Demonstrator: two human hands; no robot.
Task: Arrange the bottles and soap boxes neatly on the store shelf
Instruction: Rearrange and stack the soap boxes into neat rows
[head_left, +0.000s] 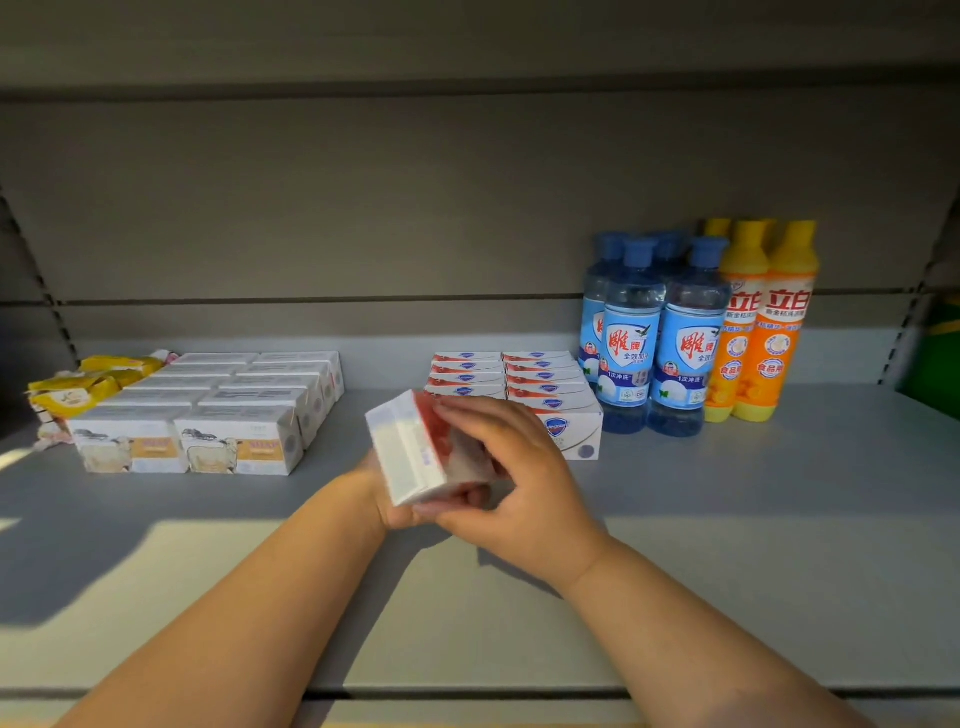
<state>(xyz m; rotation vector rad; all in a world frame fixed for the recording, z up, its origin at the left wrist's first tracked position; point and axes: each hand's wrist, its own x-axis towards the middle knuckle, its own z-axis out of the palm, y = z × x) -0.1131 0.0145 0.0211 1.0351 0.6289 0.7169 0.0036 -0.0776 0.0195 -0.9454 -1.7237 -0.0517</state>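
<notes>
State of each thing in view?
Held box: tilted, above shelf
Left hand: grips held box underneath
Right hand: grips held box on top
Red boxes: two neat rows
White boxes: two neat rows
Yellow packets: loose heap
Blue bottles: upright, capped
Orange bottles: upright, capped

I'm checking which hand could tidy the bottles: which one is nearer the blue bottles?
Right. The right hand, gripping the soap box, is in front of the blue bottles and a little to their left. The left hand is farther left, under the box.
</notes>
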